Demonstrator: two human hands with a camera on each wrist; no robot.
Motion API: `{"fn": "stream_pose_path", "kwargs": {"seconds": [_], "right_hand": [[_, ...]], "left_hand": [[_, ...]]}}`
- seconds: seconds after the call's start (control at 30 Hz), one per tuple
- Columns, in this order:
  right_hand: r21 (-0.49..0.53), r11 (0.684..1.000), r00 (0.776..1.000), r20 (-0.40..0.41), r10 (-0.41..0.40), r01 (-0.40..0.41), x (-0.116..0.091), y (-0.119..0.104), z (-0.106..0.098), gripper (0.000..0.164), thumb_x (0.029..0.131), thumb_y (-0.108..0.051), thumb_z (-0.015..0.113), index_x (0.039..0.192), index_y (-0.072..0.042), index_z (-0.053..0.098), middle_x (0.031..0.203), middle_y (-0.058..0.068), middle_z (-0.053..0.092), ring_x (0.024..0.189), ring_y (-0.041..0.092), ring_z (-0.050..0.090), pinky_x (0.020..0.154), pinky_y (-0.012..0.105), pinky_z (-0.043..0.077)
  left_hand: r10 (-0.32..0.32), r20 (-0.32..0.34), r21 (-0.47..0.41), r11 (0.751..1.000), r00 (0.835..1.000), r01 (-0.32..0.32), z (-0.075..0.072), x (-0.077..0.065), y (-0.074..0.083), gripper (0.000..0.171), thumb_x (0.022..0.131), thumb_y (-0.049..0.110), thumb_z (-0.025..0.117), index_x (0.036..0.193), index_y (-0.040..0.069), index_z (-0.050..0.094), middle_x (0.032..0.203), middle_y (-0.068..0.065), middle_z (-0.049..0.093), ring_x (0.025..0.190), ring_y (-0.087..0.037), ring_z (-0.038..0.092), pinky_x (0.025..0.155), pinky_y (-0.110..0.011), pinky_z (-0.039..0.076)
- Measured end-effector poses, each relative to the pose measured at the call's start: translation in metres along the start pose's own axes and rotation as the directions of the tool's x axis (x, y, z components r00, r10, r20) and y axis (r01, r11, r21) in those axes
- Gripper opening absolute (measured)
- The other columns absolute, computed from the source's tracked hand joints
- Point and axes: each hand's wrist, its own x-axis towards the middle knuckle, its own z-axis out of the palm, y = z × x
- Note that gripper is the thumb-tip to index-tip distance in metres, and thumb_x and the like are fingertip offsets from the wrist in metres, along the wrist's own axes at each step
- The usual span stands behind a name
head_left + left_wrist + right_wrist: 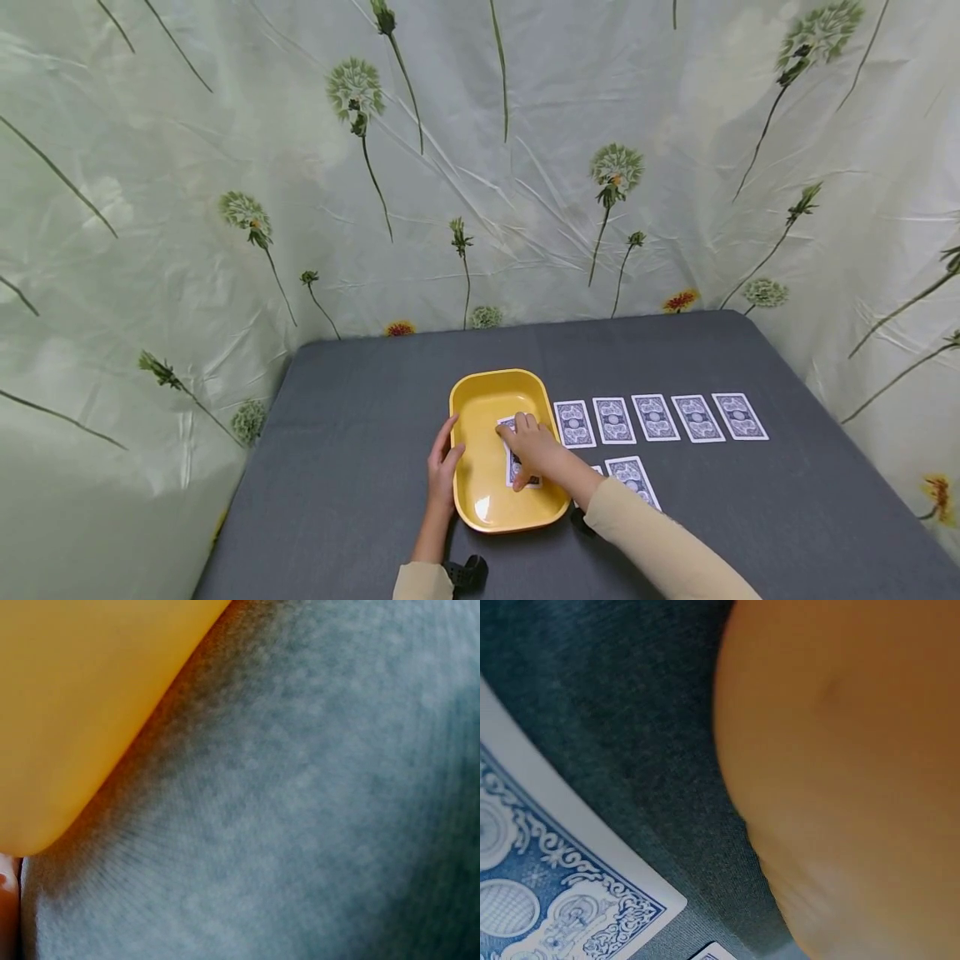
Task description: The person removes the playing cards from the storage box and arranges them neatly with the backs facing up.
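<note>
A yellow tray [474, 510] stands on the dark table in the head view. At its left side, my left hand [441, 471] grips the wall, thumb near the rim and fingers along the outside. My right hand [538, 447] reaches over the tray's right rim, fingers bent down over blue-backed playing cards [512, 472] inside. Its fingers and thumb span one card, which the hand partly hides. In the left wrist view the tray's outer wall [82, 697] fills the upper left. A card's patterned back [532, 877] lies at lower left in the right wrist view.
Several face-down cards [616, 421] form a row on the table [360, 450] right of the tray. Nearer, another card [632, 477] and a mostly hidden one [597, 470] lie beside the right forearm. A flower-printed curtain [480, 167] hangs behind the table's far edge.
</note>
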Motion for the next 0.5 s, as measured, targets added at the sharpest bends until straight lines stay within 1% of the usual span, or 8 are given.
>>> {"fn": "stream_pose_path", "kwargs": {"seconds": [0.1,0.17,0.27,0.37,0.43,0.5], "right_hand": [[-0.009,1.000,0.999,-0.037,-0.009,0.008,-0.002,-0.001,0.002,0.090,0.048,-0.046,0.082,0.126,-0.016,0.048,0.107,0.014,0.044,0.095,0.027,0.043,0.075,0.040,0.043],[-0.004,1.000,0.998,-0.061,-0.015,0.015,-0.004,-0.002,0.003,0.087,0.049,-0.045,0.082,0.124,-0.017,0.049,0.108,0.014,0.044,0.096,0.028,0.043,0.071,0.040,0.045],[0.042,0.999,0.996,-0.088,-0.025,0.029,-0.007,-0.002,0.003,0.076,0.051,-0.040,0.082,0.116,-0.014,0.051,0.106,0.013,0.042,0.096,0.028,0.041,0.063,0.036,0.047],[0.104,0.993,0.993,-0.111,-0.042,0.054,-0.011,-0.002,0.003,0.067,0.053,-0.036,0.081,0.107,-0.013,0.052,0.105,0.012,0.040,0.098,0.028,0.040,0.057,0.031,0.046],[0.140,0.988,0.991,-0.121,-0.050,0.067,-0.012,-0.002,0.003,0.065,0.054,-0.036,0.082,0.105,-0.012,0.051,0.108,0.013,0.040,0.101,0.029,0.040,0.059,0.032,0.047],[0.151,0.986,0.991,-0.117,-0.058,0.076,-0.014,-0.002,0.004,0.067,0.056,-0.040,0.082,0.108,-0.013,0.049,0.113,0.013,0.040,0.105,0.029,0.040,0.066,0.035,0.049]], "left_hand": [[-0.008,0.002,-0.007,1.000,1.000,0.008,0.000,0.000,0.000,0.047,0.086,0.000,0.042,0.133,0.005,0.044,0.145,-0.012,0.035,0.134,-0.025,0.029,0.097,-0.011,0.029],[-0.009,0.004,-0.002,1.000,1.000,0.009,0.000,-0.001,0.000,0.047,0.086,0.001,0.042,0.133,0.005,0.044,0.145,-0.013,0.034,0.135,-0.026,0.029,0.096,-0.010,0.029],[-0.012,0.006,0.002,1.000,1.000,0.012,0.000,0.000,0.001,0.047,0.086,0.002,0.043,0.133,0.005,0.044,0.145,-0.013,0.034,0.135,-0.026,0.029,0.095,-0.009,0.029],[-0.016,0.003,0.002,1.000,1.000,0.016,0.000,0.000,0.000,0.047,0.086,0.002,0.043,0.133,0.006,0.045,0.145,-0.012,0.034,0.135,-0.025,0.028,0.094,-0.008,0.028],[-0.014,0.000,0.006,1.000,1.000,0.014,0.000,0.000,0.000,0.047,0.086,0.002,0.042,0.133,0.006,0.045,0.145,-0.013,0.034,0.135,-0.026,0.028,0.094,-0.007,0.028],[-0.011,-0.002,0.008,1.000,1.000,0.011,0.000,0.001,0.000,0.047,0.086,0.002,0.042,0.133,0.006,0.045,0.145,-0.012,0.034,0.135,-0.026,0.028,0.094,-0.007,0.028]]}}
